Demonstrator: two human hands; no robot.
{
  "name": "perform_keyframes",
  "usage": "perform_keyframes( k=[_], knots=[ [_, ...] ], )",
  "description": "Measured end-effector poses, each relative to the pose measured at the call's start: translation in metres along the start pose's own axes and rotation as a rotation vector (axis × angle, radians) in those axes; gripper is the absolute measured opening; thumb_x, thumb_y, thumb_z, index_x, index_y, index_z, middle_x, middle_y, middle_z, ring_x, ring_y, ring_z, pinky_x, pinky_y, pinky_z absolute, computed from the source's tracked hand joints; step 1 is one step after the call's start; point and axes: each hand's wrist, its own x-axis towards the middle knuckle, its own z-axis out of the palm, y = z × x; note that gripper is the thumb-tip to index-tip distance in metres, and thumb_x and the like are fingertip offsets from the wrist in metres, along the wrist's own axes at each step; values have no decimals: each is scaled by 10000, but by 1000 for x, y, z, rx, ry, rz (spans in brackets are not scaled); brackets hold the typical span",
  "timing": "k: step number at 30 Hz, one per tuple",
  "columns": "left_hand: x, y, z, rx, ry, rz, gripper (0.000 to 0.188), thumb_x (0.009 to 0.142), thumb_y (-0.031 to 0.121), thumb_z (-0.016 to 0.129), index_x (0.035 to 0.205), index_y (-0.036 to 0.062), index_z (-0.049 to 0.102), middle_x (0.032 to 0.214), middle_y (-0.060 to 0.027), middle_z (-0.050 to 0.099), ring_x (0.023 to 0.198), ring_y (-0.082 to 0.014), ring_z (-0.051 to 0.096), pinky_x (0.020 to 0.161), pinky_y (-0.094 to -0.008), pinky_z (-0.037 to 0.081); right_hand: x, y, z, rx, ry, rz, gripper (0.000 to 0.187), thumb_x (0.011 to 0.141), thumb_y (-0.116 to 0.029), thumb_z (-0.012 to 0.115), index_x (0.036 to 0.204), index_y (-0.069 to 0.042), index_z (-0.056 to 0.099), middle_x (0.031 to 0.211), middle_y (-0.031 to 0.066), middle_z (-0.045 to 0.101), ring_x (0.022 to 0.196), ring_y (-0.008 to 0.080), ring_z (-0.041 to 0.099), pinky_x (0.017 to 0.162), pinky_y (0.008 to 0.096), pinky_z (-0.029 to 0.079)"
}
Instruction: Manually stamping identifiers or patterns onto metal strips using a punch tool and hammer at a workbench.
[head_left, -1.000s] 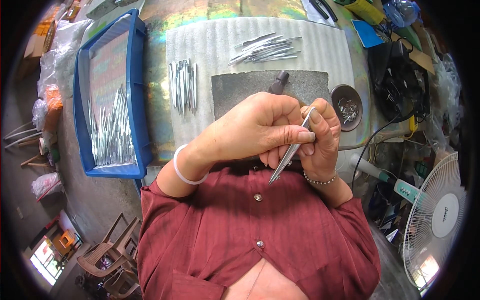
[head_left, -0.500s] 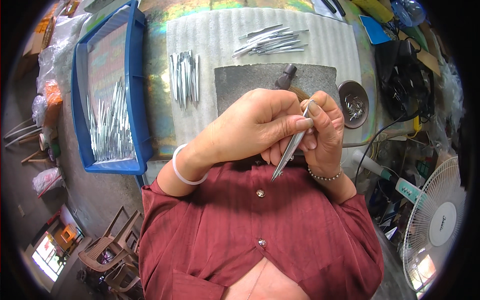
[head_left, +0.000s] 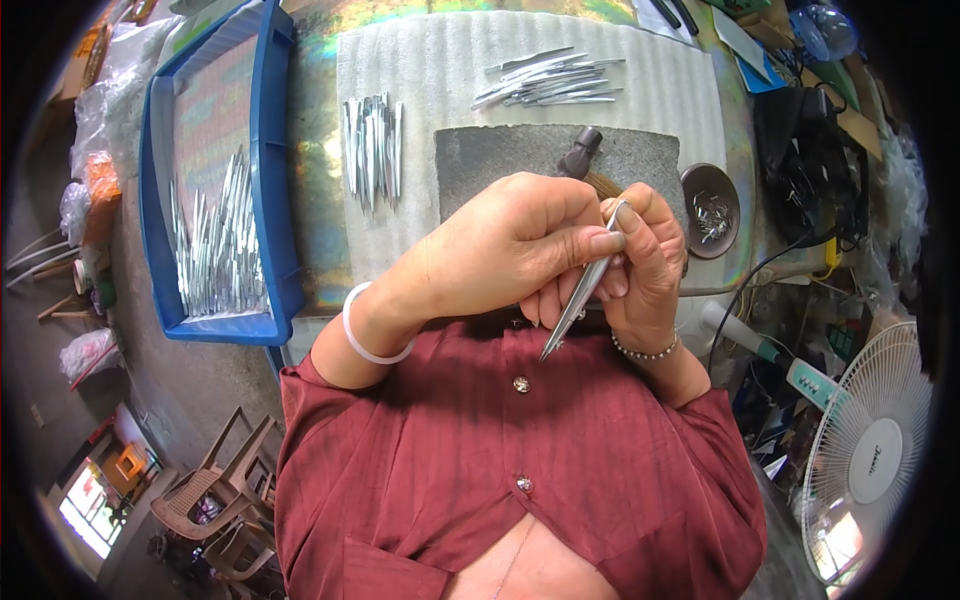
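Progress: one slim metal piece [head_left: 574,312] is up in your hands, in front of your shirt [head_left: 440,440], its pointed end slanting down toward you. You have not set it down, so this one looks unfinished, as a judgement. Your left hand [head_left: 535,225] presses it under the thumb, fingers curled behind; your right hand [head_left: 650,245] pinches its upper end between thumb and fingers.

Similar strips lie in three lots: many in the blue tray [head_left: 277,200], an upright row [head_left: 373,155] and a crosswise pile [head_left: 550,80], both on the pale foam sheet [head_left: 430,70]. Which lots are done and which remain, you cannot tell from here. Small metal bits sit in the round bowl [head_left: 690,190], so some are left. The hammer [head_left: 580,155] rests over the dark pad [head_left: 480,150], out of your grip.

Against one second ago: your grip and the piece's slant look much the same. Your view shifts slightly; more of the hammer's handle shows past your knuckles. A pale leaf now shows over the blue booklet [head_left: 762,76].
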Motion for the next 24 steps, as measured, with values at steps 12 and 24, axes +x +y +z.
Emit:
perform_keyframes(
  k=[12, 24],
  knots=[
    [5, -3, -6, -99, -5, -94, 280, 976, 239, 510, 814, 14, 548, 599, -35, 589, 471, -103, 607, 393, -195, 466, 5, 2, -4, 49, 45, 95, 177, 932, -162, 571, 790, -75, 509, 608, -9, 507, 393, 17, 383, 345, 179, 319],
    [10, 5, -9, -12, -88, -108, 276, 981, 229, 500, 824, 6, 546, 593, -43, 594, 477, -99, 599, 416, -204, 474, -1, 7, -4, 41, 40, -29, 132, 947, -146, 547, 848, -62, 520, 609, -12, 515, 414, 12, 393, 365, 170, 317]
  ],
)
